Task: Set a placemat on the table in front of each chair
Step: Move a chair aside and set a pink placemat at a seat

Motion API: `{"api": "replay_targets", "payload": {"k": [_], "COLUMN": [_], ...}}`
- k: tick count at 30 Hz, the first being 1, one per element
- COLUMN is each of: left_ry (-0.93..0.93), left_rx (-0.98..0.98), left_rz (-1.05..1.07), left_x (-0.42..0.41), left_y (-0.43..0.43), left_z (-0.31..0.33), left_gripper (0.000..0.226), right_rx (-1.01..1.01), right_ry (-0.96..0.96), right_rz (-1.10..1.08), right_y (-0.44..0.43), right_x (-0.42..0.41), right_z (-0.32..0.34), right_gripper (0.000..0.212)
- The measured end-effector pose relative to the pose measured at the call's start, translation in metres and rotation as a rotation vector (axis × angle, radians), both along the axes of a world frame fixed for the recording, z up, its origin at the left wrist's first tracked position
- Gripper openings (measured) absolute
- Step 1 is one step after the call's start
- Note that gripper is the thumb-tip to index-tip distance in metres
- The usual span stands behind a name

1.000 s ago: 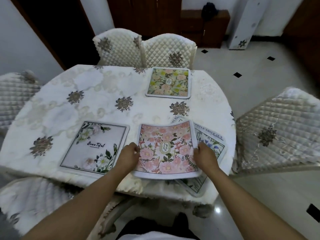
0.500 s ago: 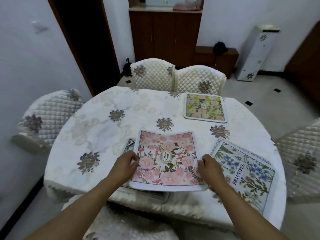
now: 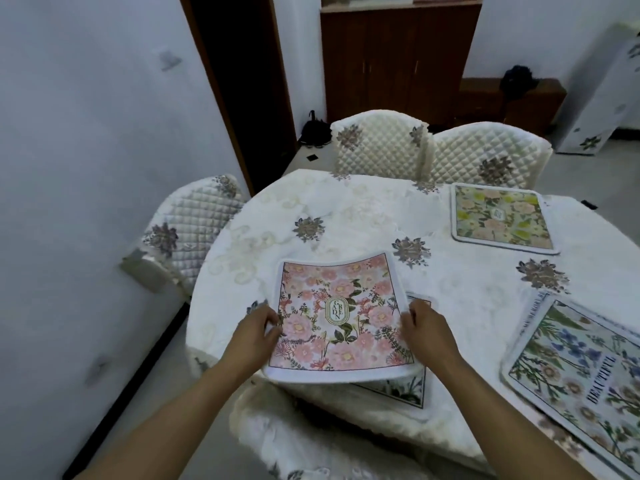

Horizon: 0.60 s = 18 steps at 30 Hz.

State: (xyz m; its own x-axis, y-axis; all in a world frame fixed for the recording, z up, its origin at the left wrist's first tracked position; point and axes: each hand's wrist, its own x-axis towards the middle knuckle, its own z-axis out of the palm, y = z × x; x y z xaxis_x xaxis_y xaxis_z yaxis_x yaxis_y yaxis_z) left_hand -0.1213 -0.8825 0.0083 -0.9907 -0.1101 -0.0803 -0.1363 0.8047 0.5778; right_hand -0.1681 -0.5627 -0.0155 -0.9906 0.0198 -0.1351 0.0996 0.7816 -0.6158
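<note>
— What's closest to the person?

— The near chair (image 3: 277, 441), its quilted cream cover just showing at the bottom edge, tucked against the table (image 3: 311, 209). Above it both forearms reach forward.

— And the hands?

— The left hand (image 3: 258, 332) pinches the left edge of the pink placemat (image 3: 339, 313), thumb on top and fingers curled under. The right hand (image 3: 427, 332) grips the right edge the same way. Both are clamped on that one mat.

— Where does the mat sit?

— It's held bowed over the near side of the table, its near edge hanging out past the rim. Printed side up, with "GARDEN" in an oval at its centre. I can't tell if its far edge touches the cloth.

— Anything beneath it?

— A white placemat (image 3: 412, 389) lies flat under it, mostly covered, with only its right corner showing.

— Other mats?

— To the right, a blue-flowered placemat (image 3: 581, 375) reading "BEAUTIFUL" lies flat near the rim. Farther off, a yellow-green placemat (image 3: 502, 218) lies flat in front of the far-right chair (image 3: 485, 157).

— The remaining chairs?

— The left chair (image 3: 194, 220) stands at the table's left side, and the far-left chair (image 3: 377, 143) is just beside the far-right one. The cloth in front of both is bare.

— Behind that?

— A dark doorway (image 3: 242, 81) and a wooden cabinet (image 3: 394, 57) against the wall.
</note>
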Motion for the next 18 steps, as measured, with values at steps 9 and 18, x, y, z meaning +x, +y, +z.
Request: {"api": "replay_targets", "payload": {"k": [9, 18], "left_ry": [0.014, 0.080], "left_rx": [0.021, 0.084], "left_rz": [0.090, -0.021], "left_x": [-0.008, -0.066], "left_y": [-0.148, -0.329], "left_z": [-0.013, 0.005], "left_gripper": [0.009, 0.010], "right_rx": [0.049, 0.083], "right_ry": [0.014, 0.059], "right_rz": [0.077, -0.086], "right_y": [-0.149, -0.333], "right_x": [-0.026, -0.060], "right_z": [-0.001, 0.009], "right_gripper": [0.023, 0.033]}}
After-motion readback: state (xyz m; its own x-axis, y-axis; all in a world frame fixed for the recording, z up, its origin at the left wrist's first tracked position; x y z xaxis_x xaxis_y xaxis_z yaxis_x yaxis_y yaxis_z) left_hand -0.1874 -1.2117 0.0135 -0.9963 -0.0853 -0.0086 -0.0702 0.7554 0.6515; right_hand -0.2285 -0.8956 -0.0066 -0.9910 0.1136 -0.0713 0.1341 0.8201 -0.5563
